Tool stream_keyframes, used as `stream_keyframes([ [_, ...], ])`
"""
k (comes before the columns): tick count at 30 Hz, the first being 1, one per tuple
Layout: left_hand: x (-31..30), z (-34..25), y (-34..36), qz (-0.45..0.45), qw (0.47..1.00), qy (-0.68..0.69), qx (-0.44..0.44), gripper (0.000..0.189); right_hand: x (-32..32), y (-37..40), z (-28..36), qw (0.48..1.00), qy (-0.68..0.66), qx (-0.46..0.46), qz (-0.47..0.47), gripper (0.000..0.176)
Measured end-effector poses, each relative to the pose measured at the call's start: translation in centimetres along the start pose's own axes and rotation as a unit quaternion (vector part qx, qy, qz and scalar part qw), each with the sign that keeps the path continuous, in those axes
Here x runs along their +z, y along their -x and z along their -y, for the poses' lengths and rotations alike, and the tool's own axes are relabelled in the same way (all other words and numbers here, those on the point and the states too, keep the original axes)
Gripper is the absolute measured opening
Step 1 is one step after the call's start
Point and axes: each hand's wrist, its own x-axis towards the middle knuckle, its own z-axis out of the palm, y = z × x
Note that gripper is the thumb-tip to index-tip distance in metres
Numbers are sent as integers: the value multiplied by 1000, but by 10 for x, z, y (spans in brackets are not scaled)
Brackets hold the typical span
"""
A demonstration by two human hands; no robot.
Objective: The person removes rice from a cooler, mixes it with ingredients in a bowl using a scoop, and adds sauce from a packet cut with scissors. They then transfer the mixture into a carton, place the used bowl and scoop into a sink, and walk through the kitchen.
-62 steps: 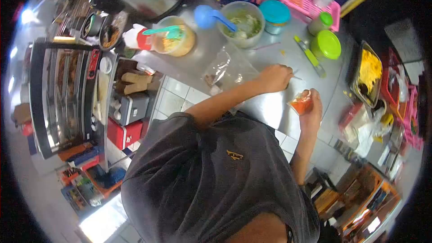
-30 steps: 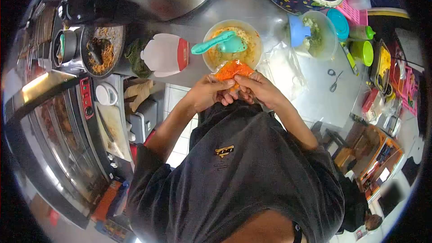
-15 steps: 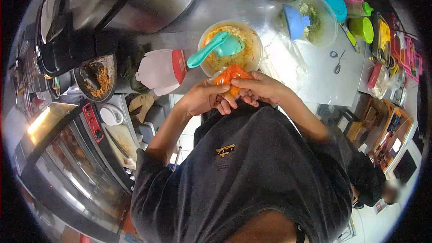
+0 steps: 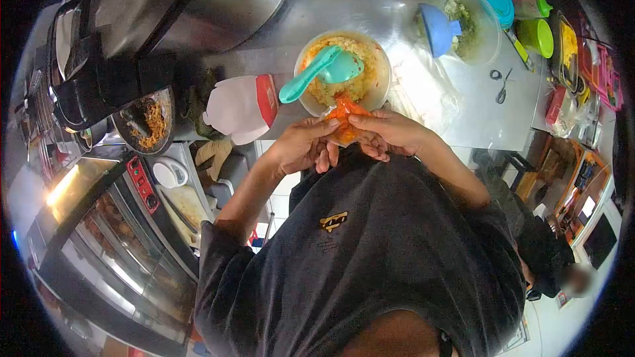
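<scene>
The left hand [image 4: 297, 144] and right hand [image 4: 398, 133] share a small clear packet [image 4: 348, 119] of orange-red food, above the near edge of the counter [image 4: 410, 0]. Each grip is closed on it, thumb on top and fingers curled beneath, the thumbs on opposite sides. The packet sits at the near rim of a round tub [image 4: 383, 82] of yellowish food; whether it touches the rim, or is open, I cannot tell.

For a film this soft, light, even pressure from both thumbs seems best, since a hard pinch on one side could make it slip or burst. Keeping its far end over the tub would catch any drips. The turquoise scoop [image 4: 304, 86] lies across the tub, its handle over the near-left rim, so the left wrist does well to stay clear of it.

Right of the tub lies a crumpled plastic bag [image 4: 418, 86], with scissors [image 4: 501, 94] farther right; a blue ladle [image 4: 434, 30] rests by a clear container [image 4: 488, 34] of green food. To the left stands a pale container [image 4: 231, 107] with a red band [image 4: 266, 99], on which I can read no words. The dark shirt [image 4: 397, 238] bears a small yellow motif [image 4: 333, 221] above faint, illegible lines; no brand is readable.
</scene>
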Motion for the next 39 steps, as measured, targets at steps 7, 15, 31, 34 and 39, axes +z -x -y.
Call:
stream_keyframes([
  [7, 15, 0, -1, -74, 993, -91, 11, 39, 4, 3, -1, 996, -83, 4, -23, 42],
  [15, 26, -8, 8, -89, 909, -388, 125, 20, 6, 10, -1, 995, 70, -47, -54, 36],
  [31, 47, 1, -9, -292, 707, -614, 195, 29, 36, 6, -2, 932, 229, -122, -252, 43],
  [34, 49, 4, -14, -334, 639, -653, 234, 33, 34, -2, -11, 902, 266, -164, -298, 50],
  [39, 61, 3, -16, -405, 598, -662, 199, 38, 39, -4, -7, 893, 269, -164, -321, 49],
])
